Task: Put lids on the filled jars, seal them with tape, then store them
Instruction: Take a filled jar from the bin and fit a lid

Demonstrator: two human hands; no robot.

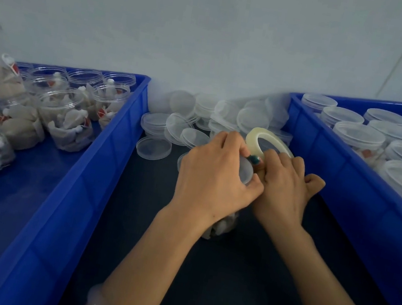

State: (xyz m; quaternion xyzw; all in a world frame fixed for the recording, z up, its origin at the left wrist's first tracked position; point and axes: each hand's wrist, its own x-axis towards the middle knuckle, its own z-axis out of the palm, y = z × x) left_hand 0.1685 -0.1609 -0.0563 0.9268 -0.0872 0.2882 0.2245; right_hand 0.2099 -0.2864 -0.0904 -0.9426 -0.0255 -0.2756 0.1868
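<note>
**One jar under tape, many left to cap**

On your left, the blue plastic crate holds clear filled jars, all without lids. Loose clear round lids lie heaped on the dark tabletop. Your left hand curls over the lidded jar at the tabletop's middle, gripping its top. Your right hand, fingers curled, pinches the pale roll of tape at the lid's edge. On your right, a second blue crate stores capped jars. Much of the job looks unfinished.

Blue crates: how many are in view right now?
2. The left crate holds open filled jars; the right crate holds lidded jars. More may sit out of frame.
</note>
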